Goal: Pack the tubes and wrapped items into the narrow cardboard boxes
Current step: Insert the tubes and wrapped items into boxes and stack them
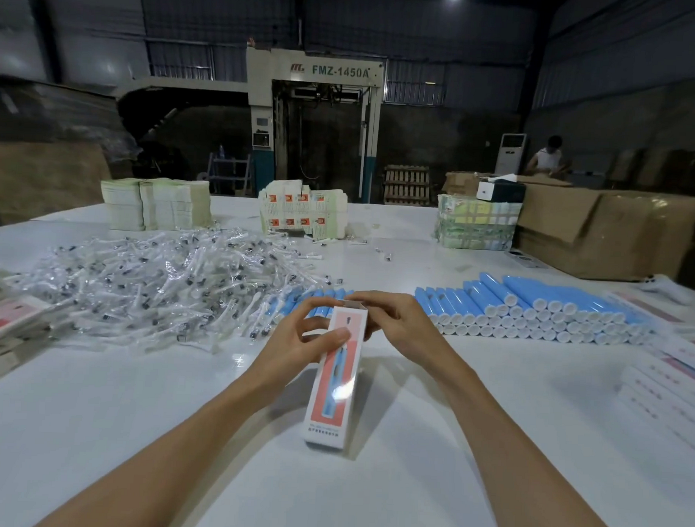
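A narrow box [334, 381] on the counter [135, 433], gripped by the left hand [296, 342] and right hand [393, 324]; wrapped items [152, 288] heaped left, tubes [533, 309] stacked right.

just the one camera here, riding on the person's head and looking forward and a bit down across the white table [135, 433]. it's shooting wide-angle, so the edges are bending a lot. both forearms are coming in from the bottom corners. the left hand [296, 340] and right hand [399, 324] are holding a narrow box [336, 381] near mid-frame, close to the lens. the pile of wrapped items [152, 280] is sitting further out on the left and the blue tubes [533, 309] on the right. the view is reaching all the way to the big machine [327, 116] at the back.
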Available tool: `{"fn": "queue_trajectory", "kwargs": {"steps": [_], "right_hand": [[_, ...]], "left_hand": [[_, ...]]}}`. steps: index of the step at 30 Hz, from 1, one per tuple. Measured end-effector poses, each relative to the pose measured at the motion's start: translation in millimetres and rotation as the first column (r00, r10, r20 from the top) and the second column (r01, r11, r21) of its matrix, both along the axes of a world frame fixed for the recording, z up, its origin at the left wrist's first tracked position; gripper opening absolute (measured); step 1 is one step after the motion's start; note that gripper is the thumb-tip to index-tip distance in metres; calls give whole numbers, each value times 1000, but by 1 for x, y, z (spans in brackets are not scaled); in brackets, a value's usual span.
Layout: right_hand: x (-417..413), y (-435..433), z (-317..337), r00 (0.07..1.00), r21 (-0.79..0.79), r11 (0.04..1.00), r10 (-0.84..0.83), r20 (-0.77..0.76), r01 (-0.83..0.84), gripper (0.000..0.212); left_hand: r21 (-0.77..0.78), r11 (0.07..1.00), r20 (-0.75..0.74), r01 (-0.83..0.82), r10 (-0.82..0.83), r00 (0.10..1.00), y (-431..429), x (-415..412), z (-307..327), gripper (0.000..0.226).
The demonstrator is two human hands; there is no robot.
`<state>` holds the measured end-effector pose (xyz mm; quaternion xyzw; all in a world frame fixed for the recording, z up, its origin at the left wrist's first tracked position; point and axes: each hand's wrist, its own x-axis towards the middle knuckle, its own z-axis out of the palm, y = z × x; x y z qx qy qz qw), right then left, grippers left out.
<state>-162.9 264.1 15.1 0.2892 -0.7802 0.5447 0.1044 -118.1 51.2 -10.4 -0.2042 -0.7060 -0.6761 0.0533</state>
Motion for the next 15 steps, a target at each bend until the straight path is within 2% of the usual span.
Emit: {"fn": "queue_trajectory", "kwargs": {"steps": [4, 7, 10, 15], "right_hand": [[3, -6, 4, 987, -171, 984, 65, 146, -40, 33], [3, -14, 3, 982, -251, 967, 11, 188, 38, 40], [0, -19, 0, 969, -358, 931, 14, 245, 77, 30], [-6, -20, 0, 952, -387, 919, 55, 300, 69, 15]], "left_hand": [[13, 999, -10, -36, 36, 999, 1, -3, 2, 49], [-2, 999, -20, -43, 42, 999, 4, -3, 2, 43], [14, 999, -35, -44, 45, 998, 7, -1, 3, 40], [15, 999, -52, -51, 51, 997, 6, 1, 4, 42]]}}
